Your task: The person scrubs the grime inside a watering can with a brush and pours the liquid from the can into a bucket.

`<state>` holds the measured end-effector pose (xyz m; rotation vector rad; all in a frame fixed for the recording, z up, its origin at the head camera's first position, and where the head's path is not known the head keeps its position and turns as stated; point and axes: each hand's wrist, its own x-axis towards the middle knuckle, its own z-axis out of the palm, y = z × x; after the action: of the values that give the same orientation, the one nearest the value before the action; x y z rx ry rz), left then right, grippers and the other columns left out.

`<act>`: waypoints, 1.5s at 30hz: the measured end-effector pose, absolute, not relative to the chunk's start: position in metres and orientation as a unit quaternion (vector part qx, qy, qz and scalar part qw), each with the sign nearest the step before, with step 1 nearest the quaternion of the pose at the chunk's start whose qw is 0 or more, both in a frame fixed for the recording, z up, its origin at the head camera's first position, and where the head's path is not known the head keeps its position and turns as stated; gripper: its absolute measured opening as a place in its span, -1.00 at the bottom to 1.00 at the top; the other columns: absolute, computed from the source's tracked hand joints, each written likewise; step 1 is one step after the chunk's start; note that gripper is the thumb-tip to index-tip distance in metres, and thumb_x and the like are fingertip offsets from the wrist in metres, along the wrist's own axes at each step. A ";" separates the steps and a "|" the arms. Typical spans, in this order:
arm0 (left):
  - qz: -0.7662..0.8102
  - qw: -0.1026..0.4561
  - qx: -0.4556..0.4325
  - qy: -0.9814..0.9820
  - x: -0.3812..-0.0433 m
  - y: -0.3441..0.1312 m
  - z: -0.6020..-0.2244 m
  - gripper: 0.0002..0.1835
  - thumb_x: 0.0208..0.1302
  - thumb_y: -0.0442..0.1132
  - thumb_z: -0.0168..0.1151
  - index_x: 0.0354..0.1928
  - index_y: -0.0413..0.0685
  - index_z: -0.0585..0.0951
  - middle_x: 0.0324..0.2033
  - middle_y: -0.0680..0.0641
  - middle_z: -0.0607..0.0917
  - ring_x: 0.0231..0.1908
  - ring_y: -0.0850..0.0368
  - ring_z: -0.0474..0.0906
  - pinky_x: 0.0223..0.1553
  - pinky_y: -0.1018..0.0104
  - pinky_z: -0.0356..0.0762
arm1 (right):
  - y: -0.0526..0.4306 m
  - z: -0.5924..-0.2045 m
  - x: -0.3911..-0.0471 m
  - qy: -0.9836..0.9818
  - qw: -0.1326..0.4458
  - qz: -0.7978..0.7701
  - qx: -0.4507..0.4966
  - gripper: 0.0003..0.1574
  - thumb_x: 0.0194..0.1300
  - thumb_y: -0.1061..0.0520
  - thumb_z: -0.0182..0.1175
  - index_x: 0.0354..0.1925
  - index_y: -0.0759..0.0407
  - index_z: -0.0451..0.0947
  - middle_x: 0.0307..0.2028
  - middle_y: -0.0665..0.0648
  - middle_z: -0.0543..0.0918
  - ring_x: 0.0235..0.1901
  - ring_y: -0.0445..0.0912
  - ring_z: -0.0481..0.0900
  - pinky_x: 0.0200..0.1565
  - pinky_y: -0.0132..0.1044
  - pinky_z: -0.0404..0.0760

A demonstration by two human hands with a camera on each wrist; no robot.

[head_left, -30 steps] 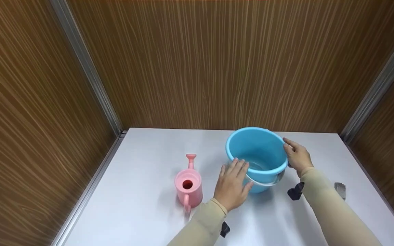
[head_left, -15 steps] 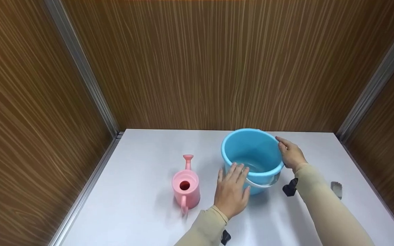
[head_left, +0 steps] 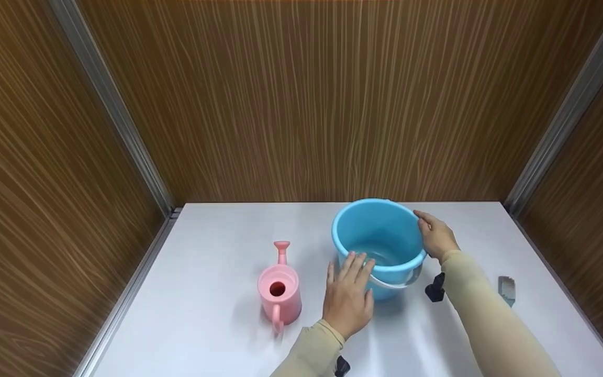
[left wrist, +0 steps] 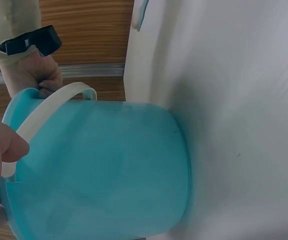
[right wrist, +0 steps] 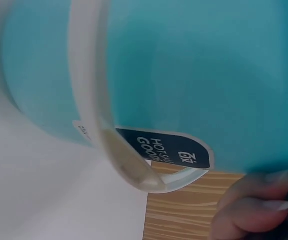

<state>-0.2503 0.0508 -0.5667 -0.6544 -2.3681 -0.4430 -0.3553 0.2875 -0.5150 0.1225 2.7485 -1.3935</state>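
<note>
A light blue bucket (head_left: 377,225) stands upright on the white table, its mouth facing up. My left hand (head_left: 347,301) lies against its front left rim with fingers straight; the left wrist view shows the thumb (left wrist: 15,148) by the white bail handle (left wrist: 49,111). On the opposite side, my right hand (head_left: 436,238) grips the rim, and curled fingers (right wrist: 254,200) show under it in the right wrist view. The handle hangs down along the bucket's front. A dark label (right wrist: 166,147) is stuck to the bucket's outside.
A pink watering can (head_left: 280,293) stands left of the bucket, spout pointing to the back wall. Beyond my right forearm lies a brush-like thing (head_left: 506,288) with grey bristles, partly covered by the sleeve. Wood-grain panels (head_left: 291,104) close off the back and sides.
The whole head view has shifted, so the bucket, watering can and table appear farther left. Both hands keep their places on the bucket. More of the brush-like thing shows beside the right sleeve.
</note>
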 end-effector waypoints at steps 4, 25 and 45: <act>-0.171 0.309 -0.251 -0.901 -0.251 0.052 -0.566 -0.36 0.05 -0.15 0.21 0.25 0.08 0.34 0.25 0.01 0.33 0.32 0.05 0.04 0.12 -0.26 0.06 | 0.290 -0.517 -0.357 0.885 0.029 -0.462 0.044 -0.42 0.45 -0.15 -0.34 0.38 -0.12 0.05 0.21 0.25 0.28 -0.33 0.04 0.45 -0.48 -0.27 0.46; -0.165 0.274 -0.256 -0.912 -0.243 0.055 -0.565 -0.31 0.09 -0.07 0.21 0.30 -0.01 0.27 0.31 -0.01 0.21 0.35 0.07 -0.12 0.15 -0.20 0.06 | 0.296 -0.519 -0.354 0.887 0.019 -0.459 0.038 -0.42 0.44 -0.17 -0.31 0.36 -0.12 0.10 0.17 0.25 0.32 -0.36 0.05 0.47 -0.50 -0.25 0.48; -0.170 0.271 -0.281 -0.905 -0.215 0.041 -0.566 -0.31 0.07 -0.07 0.23 0.29 0.04 0.29 0.28 -0.01 0.29 0.32 0.03 0.02 0.13 -0.24 0.05 | 0.297 -0.528 -0.315 0.868 0.018 -0.497 0.019 -0.40 0.42 -0.18 -0.25 0.34 -0.06 0.13 0.02 0.34 0.44 -0.21 0.16 0.56 -0.42 -0.22 0.59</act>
<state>-0.2148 0.0409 -0.5656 -0.7557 -2.4370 -0.4583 -0.3149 0.2975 -0.5277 0.0580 2.6946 -1.5421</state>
